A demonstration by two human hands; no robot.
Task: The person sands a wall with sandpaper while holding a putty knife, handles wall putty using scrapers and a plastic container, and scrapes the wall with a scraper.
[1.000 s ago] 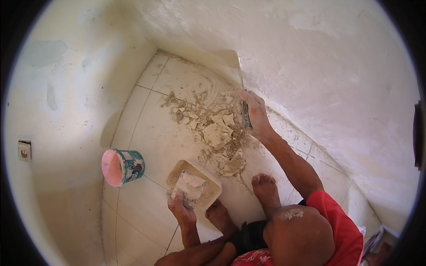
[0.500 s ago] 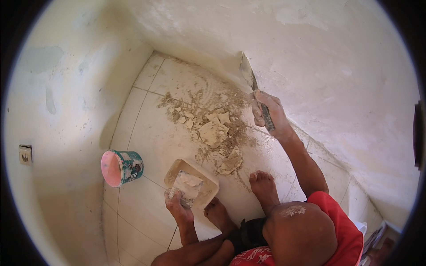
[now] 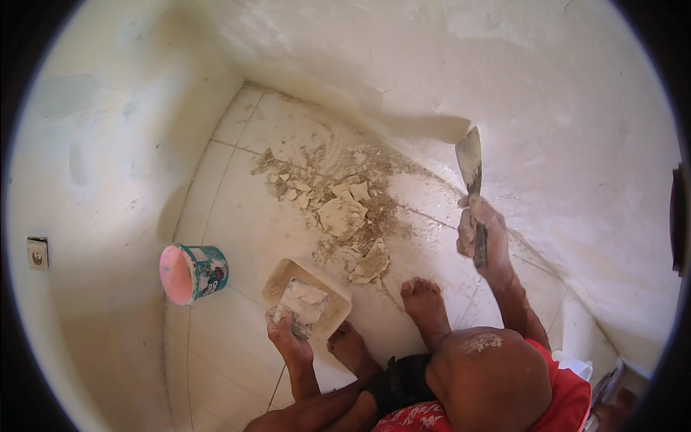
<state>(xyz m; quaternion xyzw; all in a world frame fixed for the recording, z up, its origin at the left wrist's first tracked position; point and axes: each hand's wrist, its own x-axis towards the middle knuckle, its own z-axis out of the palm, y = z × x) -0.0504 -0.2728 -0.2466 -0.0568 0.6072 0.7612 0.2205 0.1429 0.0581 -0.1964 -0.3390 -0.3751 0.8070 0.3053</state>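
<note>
My right hand (image 3: 486, 234) grips the dark handle of a putty knife (image 3: 469, 162), its blade tilted up at the lower part of the right-hand wall. A darker, damp-looking streak (image 3: 425, 124) on that wall ends at the blade's tip. Down at the left, my left hand (image 3: 289, 337) is closed on the handle of a wide scraper (image 3: 302, 302) with pale filler spread over its blade. That scraper is over a beige plastic tub (image 3: 340, 311), which stands on the floor by my feet and hides part of its inside.
Broken plaster pieces and crumbs (image 3: 342, 217) lie heaped on the white tiled floor (image 3: 241, 216). A green bucket (image 3: 209, 272), pink inside, rests tipped on its side near the left wall. A wall socket (image 3: 37, 253) sits at far left. My bare feet (image 3: 426, 306) flank the tub's right side.
My right hand has swept the putty knife rightward and slightly nearer along the wall, and a dark streak shows behind it. My left hand and its scraper stay nearly still.
</note>
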